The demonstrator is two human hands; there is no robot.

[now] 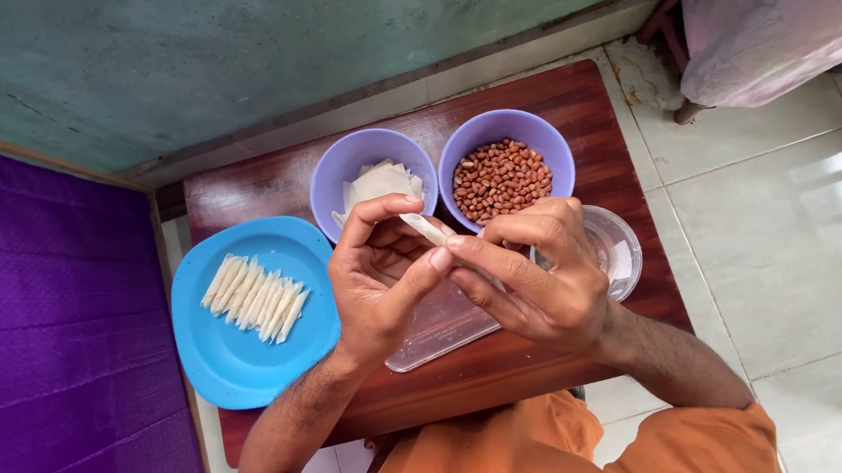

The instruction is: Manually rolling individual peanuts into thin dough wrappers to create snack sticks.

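Orange cloth covering the person's lap fills the bottom edge, closest to the lens. Above it both bare hands meet over a small dark red-brown wooden table. Between them sits a thin pale rolled pastry stick, held above the table just in front of the two bowls. The left hand pinches the roll with thumb and forefinger closed on its near end, the other fingers curled loosely. The right hand has its fingers closed on the same roll from the other side, fingertips touching those of the left.

Under the hands lies a clear rectangular plastic board. Just behind the hands stand two lilac round plastic bowls: the left bowl holds white pastry sheets, the right bowl holds reddish-brown peanuts. A clear round container sits partly hidden behind the right hand. On the left corner of the table rests a bright blue round plastic plate with a row of finished pale rolls lying side by side. A purple mattress lies to the left, white floor tiles to the right.
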